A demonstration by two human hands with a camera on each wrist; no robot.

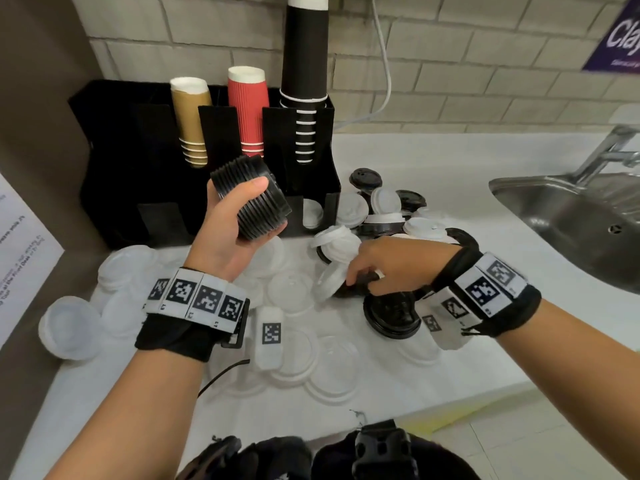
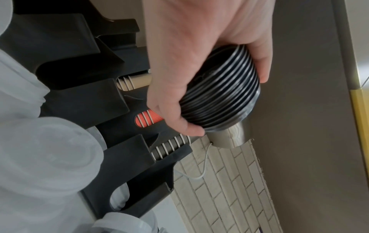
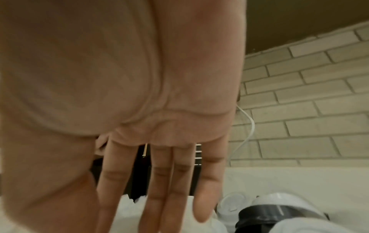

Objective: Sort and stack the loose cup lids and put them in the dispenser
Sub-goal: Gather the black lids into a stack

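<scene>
My left hand (image 1: 232, 216) is raised in front of the black dispenser (image 1: 138, 157) and grips a thick stack of black lids (image 1: 254, 202) between thumb and fingers. The left wrist view shows that stack of black lids (image 2: 219, 91) wrapped by the left hand (image 2: 189, 55). My right hand (image 1: 384, 265) reaches left and down into the mixed pile of white and black lids (image 1: 388, 209). Its fingers (image 3: 159, 181) are straight and lie on white lids (image 1: 337, 245), with a black lid (image 1: 358, 285) under the thumb. One lower dispenser slot holds white lids (image 1: 311, 213).
Gold cups (image 1: 190, 119), red cups (image 1: 247, 109) and tall black cups (image 1: 304, 64) stand in the dispenser. Translucent lids (image 1: 294, 292) cover the near counter, with a stack (image 1: 69, 327) at the left. Black lids (image 1: 391, 313) sit under my right wrist. A steel sink (image 1: 571, 216) lies right.
</scene>
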